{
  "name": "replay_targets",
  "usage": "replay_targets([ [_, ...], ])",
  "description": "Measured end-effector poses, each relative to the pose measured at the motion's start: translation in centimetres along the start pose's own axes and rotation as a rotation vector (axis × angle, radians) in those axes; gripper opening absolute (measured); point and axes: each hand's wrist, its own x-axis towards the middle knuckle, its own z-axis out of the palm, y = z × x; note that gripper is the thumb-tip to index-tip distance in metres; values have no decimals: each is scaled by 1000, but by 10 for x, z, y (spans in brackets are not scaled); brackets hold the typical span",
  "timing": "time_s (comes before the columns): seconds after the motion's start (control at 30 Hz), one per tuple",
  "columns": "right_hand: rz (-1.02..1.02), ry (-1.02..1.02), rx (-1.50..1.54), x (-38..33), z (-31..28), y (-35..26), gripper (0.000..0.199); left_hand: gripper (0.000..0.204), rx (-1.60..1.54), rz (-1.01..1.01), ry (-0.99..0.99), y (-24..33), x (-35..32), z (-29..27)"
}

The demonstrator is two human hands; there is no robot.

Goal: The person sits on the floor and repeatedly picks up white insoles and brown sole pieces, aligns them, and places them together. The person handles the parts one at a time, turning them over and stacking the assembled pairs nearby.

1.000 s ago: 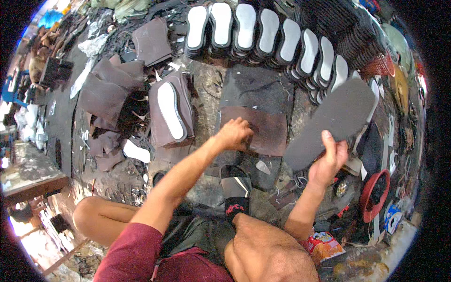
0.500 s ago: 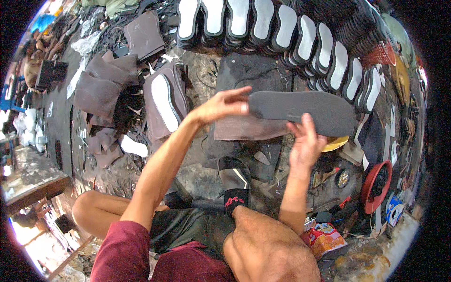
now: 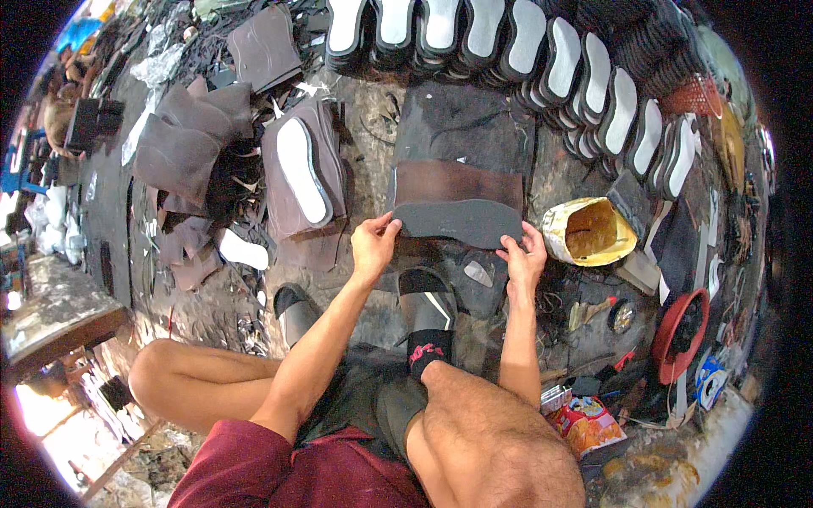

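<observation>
A dark grey shoe sole (image 3: pixel 457 222) lies crosswise on the near part of a brown sheet (image 3: pixel 457 182), its plain side up. My left hand (image 3: pixel 374 249) pinches the sole's left end between thumb and fingers. At the opposite end, my right hand (image 3: pixel 524 256) grips the sole's near right edge. Beneath the brown sheet is a black mat (image 3: pixel 466 118) on the floor. Just right of my right hand stands a yellowed, open-mouthed container (image 3: pixel 556 224).
Stacks of soles with white tops (image 3: pixel 522 38) curve along the far side to the right. Brown sheets (image 3: pixel 182 152) and a white sole piece (image 3: pixel 303 169) lie left. A red ring-shaped item (image 3: pixel 705 330), a snack packet (image 3: pixel 584 423) and a blue can (image 3: pixel 710 381) sit at right.
The sole has come left and down onto the brown sheet, uncovering the yellowed container. My right hand has closed on its edge, and my left hand has moved nearer to me.
</observation>
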Motion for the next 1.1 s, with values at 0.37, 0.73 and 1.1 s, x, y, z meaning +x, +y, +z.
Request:
replay_targets([
  [0.37, -148, -7, 107, -8, -15, 7, 44, 28, -193, 90, -39, 13, -12, -7],
  [0.73, -1340, 320, -170, -30, -31, -31, 36, 63, -490, 686, 120, 109, -49, -58],
  [1.1, -208, -232, -136, -13, -29, -49, 49, 38, -686, -178, -124, 42, -5, -42],
])
